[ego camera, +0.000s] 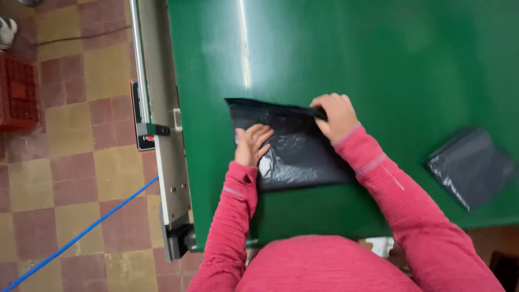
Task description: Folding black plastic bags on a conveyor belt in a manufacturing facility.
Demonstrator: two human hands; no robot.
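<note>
A black plastic bag (294, 148) lies flat near the middle of the green table (378, 59), its top edge partly folded over; the fold runs from about 9 o'clock to 3 o'clock along the far side of the bag, and judging by how it lies, the fold looks begun but not pressed down along its whole length. The lower part of the bag is spread out and crinkled.

The right hand (335, 116) sits at the bag's 1 o'clock corner, knuckles up, fingers curled down, its grip closed on the folded top edge of the bag. The left hand (251, 143) lies at the bag's 9 o'clock side, palm down and fingers spread loosely, pressing the plastic flat against the table rather than gripping anything. Both arms wear pink sleeves and reach forward from the 6 o'clock edge.

A second dark bag (470, 165) lies at 4 o'clock on the table, well apart from the hands, flat and untouched. Off the table at 9 o'clock run a metal rail (162, 108) and a tiled floor (70, 178).
</note>
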